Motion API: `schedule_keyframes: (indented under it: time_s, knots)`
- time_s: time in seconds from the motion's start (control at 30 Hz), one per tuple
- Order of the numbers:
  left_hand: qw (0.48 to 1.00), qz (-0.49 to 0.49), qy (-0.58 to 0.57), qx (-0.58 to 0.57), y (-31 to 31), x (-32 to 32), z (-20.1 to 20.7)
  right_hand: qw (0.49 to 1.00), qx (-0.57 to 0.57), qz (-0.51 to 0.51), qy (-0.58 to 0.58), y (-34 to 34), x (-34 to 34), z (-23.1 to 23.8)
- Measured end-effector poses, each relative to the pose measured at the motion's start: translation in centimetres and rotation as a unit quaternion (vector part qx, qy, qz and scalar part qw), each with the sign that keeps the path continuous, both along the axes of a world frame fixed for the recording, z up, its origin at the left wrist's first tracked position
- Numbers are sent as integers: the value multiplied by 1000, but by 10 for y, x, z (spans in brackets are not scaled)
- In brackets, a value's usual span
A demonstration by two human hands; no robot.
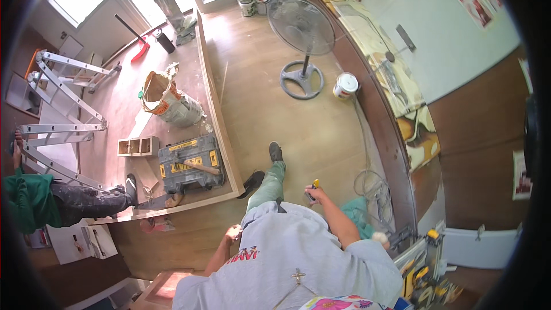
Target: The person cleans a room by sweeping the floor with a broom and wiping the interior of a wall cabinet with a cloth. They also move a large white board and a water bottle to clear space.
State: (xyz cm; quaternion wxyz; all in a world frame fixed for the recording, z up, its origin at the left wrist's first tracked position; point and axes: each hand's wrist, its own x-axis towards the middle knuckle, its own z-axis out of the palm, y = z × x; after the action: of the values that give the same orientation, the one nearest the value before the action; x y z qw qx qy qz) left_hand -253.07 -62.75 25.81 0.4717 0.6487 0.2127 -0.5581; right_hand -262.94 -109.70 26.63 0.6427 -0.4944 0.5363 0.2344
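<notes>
My right hand [314, 196] is out ahead of my body, closed around a small yellow-and-dark hand tool [315, 184]. Its exact kind is too small to make out. My left hand [233, 233] hangs beside my grey shirt [287, 247], its fingers curled in, and nothing shows in them. Below both hands is the wooden floor [252, 97], where my feet are apart, one ahead of the other.
On the left, a raised platform carries a toolbox [192, 182] with a hammer on it, a torn sack [172, 100] and a folding ladder [63, 129]. A person in green stands by the ladder. Ahead are a pedestal fan [301, 26] and a white bucket [345, 85]; coiled cable [376, 192] lies right.
</notes>
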Motion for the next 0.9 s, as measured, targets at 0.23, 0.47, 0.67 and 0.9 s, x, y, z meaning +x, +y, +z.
schedule_keyframes:
  time_s: [0.23, 0.47, 0.67, 0.9]
  knots:
    - [970, 57, -235, 13, -165, 198, 34, 973, -161, 159, 37, -125, 79, -72]
    - [970, 14, -227, -89, -288, 428, 108, 946, -281, 46, -154, -219, 337, 37]
    - [970, 49, -231, -63, -313, 557, 68, 885, -263, 159, -350, -250, 533, 86]
    - [978, 50, -195, -45, -297, 594, -12, 830, -93, 344, -429, -249, 755, 145]
